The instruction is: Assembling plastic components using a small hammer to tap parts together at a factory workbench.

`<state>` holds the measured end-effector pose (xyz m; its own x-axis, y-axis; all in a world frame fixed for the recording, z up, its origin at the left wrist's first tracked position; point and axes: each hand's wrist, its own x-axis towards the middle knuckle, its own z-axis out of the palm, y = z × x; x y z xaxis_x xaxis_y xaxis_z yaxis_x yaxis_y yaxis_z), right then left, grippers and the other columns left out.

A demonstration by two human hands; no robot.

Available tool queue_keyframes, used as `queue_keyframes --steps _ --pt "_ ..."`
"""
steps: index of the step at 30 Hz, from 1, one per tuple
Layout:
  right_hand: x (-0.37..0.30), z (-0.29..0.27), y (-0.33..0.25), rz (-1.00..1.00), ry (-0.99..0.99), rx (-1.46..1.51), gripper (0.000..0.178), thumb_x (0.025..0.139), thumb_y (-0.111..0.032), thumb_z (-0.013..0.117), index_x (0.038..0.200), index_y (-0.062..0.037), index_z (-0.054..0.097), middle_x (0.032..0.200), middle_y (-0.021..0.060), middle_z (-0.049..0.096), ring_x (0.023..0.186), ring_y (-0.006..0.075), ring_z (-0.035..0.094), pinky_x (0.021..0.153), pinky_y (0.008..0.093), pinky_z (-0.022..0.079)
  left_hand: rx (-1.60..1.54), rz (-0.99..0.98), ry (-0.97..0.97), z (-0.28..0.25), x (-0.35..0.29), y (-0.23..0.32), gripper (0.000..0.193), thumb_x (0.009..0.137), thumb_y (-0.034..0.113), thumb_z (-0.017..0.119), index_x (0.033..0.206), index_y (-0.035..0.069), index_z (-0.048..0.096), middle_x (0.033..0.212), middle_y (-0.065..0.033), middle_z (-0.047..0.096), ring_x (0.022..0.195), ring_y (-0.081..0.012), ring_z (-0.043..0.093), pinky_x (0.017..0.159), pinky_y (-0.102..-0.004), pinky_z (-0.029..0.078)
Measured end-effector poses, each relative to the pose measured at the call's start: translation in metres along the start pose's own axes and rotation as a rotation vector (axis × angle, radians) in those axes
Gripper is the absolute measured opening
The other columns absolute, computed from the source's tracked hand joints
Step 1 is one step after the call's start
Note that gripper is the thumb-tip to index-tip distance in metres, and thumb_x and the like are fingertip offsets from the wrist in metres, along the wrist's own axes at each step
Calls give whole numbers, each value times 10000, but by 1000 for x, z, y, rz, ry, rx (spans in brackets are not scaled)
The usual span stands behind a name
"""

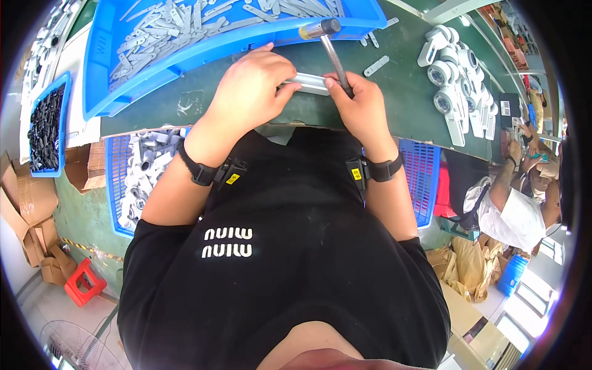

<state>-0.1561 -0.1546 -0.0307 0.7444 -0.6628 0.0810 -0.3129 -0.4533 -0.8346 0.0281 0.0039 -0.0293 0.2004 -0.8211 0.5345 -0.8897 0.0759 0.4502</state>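
Observation:
Between my two hands, just above the green table's near edge, is a pale grey elongated part [311, 83]. My left hand [253, 86] grips its left end, fingers curled round it. My right hand [361, 102] is closed on the handle of a small hammer [336, 61], its thumb also against the part's right end. The hammer's head, yellowish on one face and black on the other, points away from me beside the blue tray's rim [246, 42]. Many flat grey strips [179, 24] fill that tray.
White camera-like housings [456, 80] cluster on the table's right. A loose grey strip [377, 65] lies near the hammer. At left stands a blue tray of black parts [46, 126]. Blue baskets [120, 216] sit below the table edge. A co-worker [515, 213] is at far right.

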Motion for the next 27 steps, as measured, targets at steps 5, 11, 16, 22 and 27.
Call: queue_keyframes --steps 5,11,16,22,27 --pt "-2 2 -3 -32 22 -48 210 1035 -207 764 1098 -12 811 736 107 712 630 154 595 628 348 495 2 22 -57 10 5 11 160 904 82 809 1043 12 770 1090 -122 804 1041 -357 757 1202 -509 538" --pt "-1 5 -2 -69 45 -43 218 1033 -225 765 1059 -10 796 703 133 677 608 191 593 603 375 488 55 25 -27 13 2 17 170 915 100 811 1057 13 775 1153 -111 809 1053 -342 766 1003 -443 620" --pt "-8 2 4 -28 28 -49 244 1053 -214 745 1168 -2 783 734 92 694 613 176 594 601 367 488 71 30 -33 20 3 11 137 910 105 830 999 12 784 1121 -105 812 1029 -339 769 900 -427 622" --pt "-59 -41 -12 34 5 351 531 1124 -96 618 1648 -53 536 913 -1 714 624 64 543 586 248 472 92 79 2 20 3 10 137 888 95 848 975 9 787 1080 -107 806 984 -334 765 861 -416 621" --pt "-89 -50 12 -275 121 303 523 1115 6 554 1635 -41 552 885 35 716 620 54 546 588 223 463 87 74 21 23 2 10 137 889 94 849 978 8 788 1066 -105 804 973 -333 763 853 -420 620"
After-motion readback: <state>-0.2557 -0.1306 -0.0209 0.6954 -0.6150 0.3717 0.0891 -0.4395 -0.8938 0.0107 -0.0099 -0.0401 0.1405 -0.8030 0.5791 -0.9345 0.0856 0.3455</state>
